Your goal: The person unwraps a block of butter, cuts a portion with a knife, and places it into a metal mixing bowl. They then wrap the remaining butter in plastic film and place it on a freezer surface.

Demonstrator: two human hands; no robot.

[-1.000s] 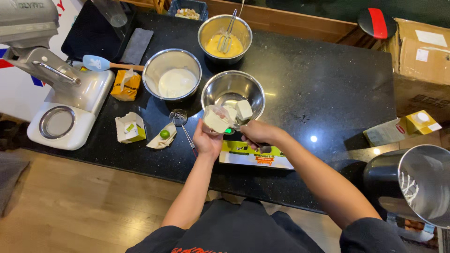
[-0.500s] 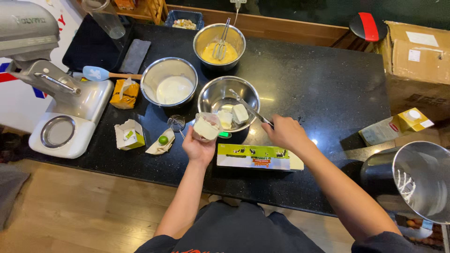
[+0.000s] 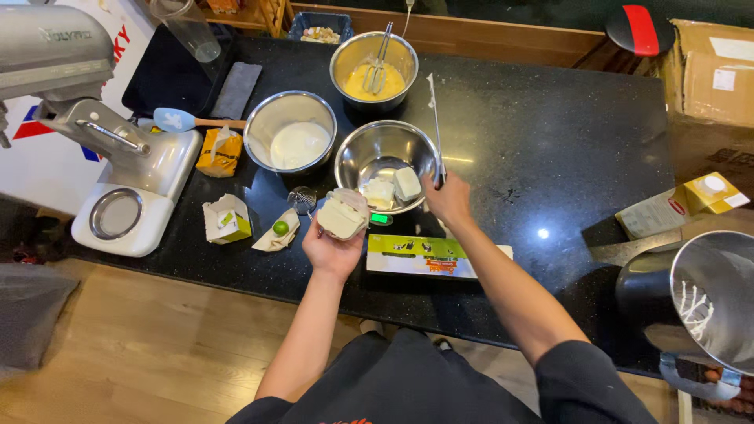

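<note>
- Left hand point(image 3: 334, 243): palm up, fingers curled under a pale block of butter in its opened wrapper point(image 3: 342, 217), grasping it just beside the rim of the steel bowl point(image 3: 382, 161).
- Right hand point(image 3: 448, 200): fingers clenched on the handle of a long thin knife point(image 3: 436, 126), blade pointing away from the person, over the bowl's right rim.
- Two cut butter pieces point(image 3: 395, 188) lie inside the bowl, between the two hands' fingertips.
- Green scale readout point(image 3: 379, 218) glows beneath the bowl, just right of the left fingers.
- Green-and-white carton point(image 3: 428, 257) lies flat on the black counter point(image 3: 550, 141), below both wrists.
- Lime point(image 3: 280, 228) on paper, left of the left fingers.
</note>
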